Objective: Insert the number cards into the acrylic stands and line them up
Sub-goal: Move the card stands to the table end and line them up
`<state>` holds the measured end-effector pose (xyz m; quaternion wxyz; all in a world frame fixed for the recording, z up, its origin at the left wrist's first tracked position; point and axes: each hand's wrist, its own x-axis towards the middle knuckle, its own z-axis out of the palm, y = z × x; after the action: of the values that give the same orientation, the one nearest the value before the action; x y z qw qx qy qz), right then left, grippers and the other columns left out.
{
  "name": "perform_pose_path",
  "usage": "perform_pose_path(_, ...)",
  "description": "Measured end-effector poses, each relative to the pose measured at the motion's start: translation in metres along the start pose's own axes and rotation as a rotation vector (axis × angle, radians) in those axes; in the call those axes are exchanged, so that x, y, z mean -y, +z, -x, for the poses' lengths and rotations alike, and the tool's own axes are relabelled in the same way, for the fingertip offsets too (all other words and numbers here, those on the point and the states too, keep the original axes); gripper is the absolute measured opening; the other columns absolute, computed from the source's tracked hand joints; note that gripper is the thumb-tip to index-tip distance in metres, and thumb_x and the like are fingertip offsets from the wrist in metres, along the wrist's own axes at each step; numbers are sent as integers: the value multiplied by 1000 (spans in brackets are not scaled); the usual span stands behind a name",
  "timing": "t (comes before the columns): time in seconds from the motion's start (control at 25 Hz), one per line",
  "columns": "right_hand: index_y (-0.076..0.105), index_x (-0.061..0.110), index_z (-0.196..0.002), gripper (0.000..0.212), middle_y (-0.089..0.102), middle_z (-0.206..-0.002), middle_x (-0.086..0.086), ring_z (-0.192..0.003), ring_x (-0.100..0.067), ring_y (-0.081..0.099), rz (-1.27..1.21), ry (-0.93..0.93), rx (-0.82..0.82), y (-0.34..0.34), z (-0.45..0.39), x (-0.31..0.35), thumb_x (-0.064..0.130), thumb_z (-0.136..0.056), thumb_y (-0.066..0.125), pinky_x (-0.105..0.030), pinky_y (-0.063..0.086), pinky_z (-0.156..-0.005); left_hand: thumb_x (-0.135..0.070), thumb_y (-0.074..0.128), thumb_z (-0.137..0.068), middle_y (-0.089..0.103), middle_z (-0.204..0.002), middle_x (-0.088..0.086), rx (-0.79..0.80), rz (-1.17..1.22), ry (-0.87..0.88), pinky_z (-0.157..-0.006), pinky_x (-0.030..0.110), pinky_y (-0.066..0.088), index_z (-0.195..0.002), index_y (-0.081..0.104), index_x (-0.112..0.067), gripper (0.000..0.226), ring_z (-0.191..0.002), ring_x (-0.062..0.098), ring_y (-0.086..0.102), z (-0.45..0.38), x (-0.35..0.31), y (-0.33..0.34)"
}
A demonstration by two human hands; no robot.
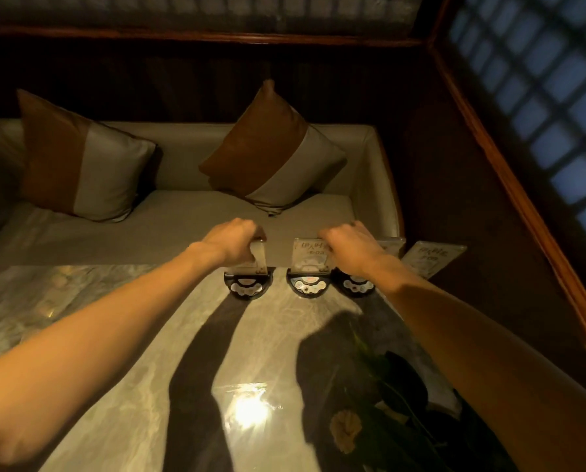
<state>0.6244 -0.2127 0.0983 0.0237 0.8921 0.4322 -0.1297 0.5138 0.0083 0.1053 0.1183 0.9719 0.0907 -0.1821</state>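
Three acrylic stands with round black bases line the table's far edge. My left hand (232, 241) grips the top of the left stand (249, 284), whose upright panel looks blank from here. My right hand (347, 245) is closed over the top right corner of the middle stand (309, 258), which shows a printed card. Behind my right wrist, the third stand (358, 284) is mostly hidden. A fourth stand with a card (432, 258) leans at the far right, off the table edge side.
The glossy marble-pattern table (131, 335) reflects a lamp. A plant with dark leaves and a pale flower (386, 403) sits at the near right. Beyond the table is a bench seat (182, 216) with two cushions; a wooden wall and lattice window lie to the right.
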Motion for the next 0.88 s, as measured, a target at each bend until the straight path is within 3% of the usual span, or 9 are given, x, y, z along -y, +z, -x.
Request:
perform_pose_path(0.08,67,17,-111,19,73,-104,-6,-101,-26,68,1,-11,-8,-2,0,2,11,-96,57,-45,40,-105,-10,68,-89,71,-120,9,-52,30,-12,-92,42,55,-122,69,-15,33,-111,28,65,3,5,5)
perform_pose_path(0.44,67,18,-112,19,73,-103,-4,-99,-25,68,-20,5,-4,1,-1,2,12,-95,60,-46,44,-105,-9,64,-92,74,-96,10,-130,87,26,-80,40,56,-102,73,-12,14,-92,28,69,1,-15,14)
perform_pose_path(0.72,63,18,-116,22,73,-107,-4,-101,-24,68,-64,-10,-3,1,0,2,10,-96,60,-47,44,-105,-8,60,-95,70,-97,5,-124,82,10,-72,34,48,-112,68,-14,19,-86,23,62,-8,-16,15)
perform_pose_path(0.88,61,16,-120,23,71,-110,-4,-102,-24,67,-93,-4,27,2,3,-2,16,-97,59,-48,41,-108,-13,63,-94,70,-119,6,-89,84,51,-87,41,54,-128,62,-19,34,-107,25,65,-9,-16,17)
